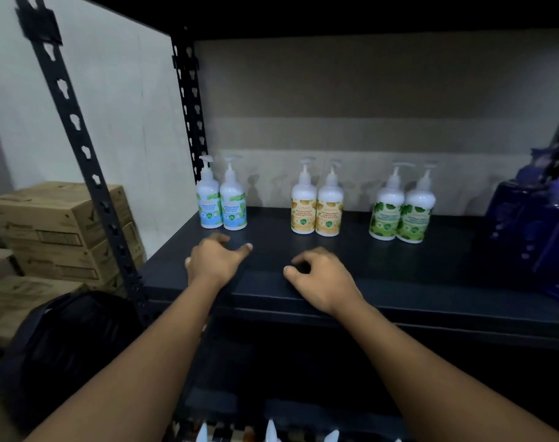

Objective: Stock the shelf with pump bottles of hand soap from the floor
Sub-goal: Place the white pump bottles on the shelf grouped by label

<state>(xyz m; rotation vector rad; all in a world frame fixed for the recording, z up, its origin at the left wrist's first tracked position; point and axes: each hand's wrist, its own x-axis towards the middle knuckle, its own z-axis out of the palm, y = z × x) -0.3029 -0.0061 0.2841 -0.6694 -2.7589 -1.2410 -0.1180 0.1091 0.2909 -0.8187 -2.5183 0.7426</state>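
Note:
Three pairs of white pump bottles stand upright at the back of the black shelf: two with blue labels at the left, two with orange labels in the middle, two with green labels to the right. My left hand hovers over the shelf just in front of the blue pair, fingers loosely apart and holding nothing. My right hand rests near the shelf's front edge, fingers curled, with nothing in it. Several white pump tops show at the bottom edge, below the shelf.
Dark blue bottles fill the shelf's right end. Black slotted uprights frame the left side. Stacked cardboard boxes stand left of the rack, with a black bag in front of them. Another shelf board hangs overhead.

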